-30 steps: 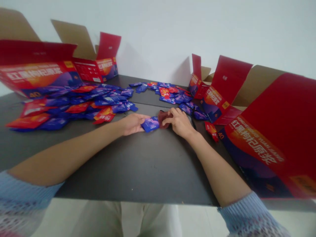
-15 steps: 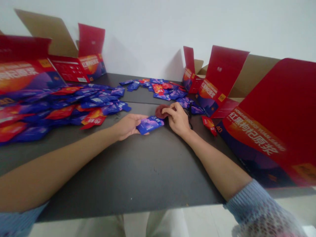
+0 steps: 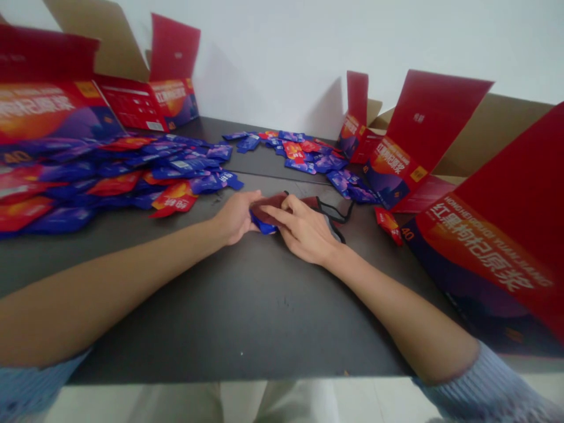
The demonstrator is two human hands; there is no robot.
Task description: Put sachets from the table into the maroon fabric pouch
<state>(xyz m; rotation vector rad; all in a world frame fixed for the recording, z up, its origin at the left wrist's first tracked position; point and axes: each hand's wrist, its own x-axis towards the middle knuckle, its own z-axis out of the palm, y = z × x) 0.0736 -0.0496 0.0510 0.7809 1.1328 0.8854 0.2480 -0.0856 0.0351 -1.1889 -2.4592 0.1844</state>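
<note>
My left hand (image 3: 240, 218) is closed on a blue sachet (image 3: 265, 228) above the dark table. A maroon cloth (image 3: 270, 203) lies over most of that sachet, so only its lower blue edge shows. My right hand (image 3: 305, 228) grips the cloth, its index finger stretched along the top and pressing it on the sachet. Behind the right hand, black-edged grey material (image 3: 333, 212) sticks out to the right; whether it belongs to the cloth I cannot tell.
To the left spreads a big pile of blue and red sachets (image 3: 176, 165). A smaller pile (image 3: 304, 154) lies at the back. Open red cartons stand at the left (image 3: 171, 103) and right (image 3: 390, 167), with a large one (image 3: 489, 247) near right. One red sachet (image 3: 388, 225) lies beside it.
My right hand has brought the maroon cloth leftward over the sachet, covering its printed face. The black-edged grey material now shows more. The view has shifted slightly.
</note>
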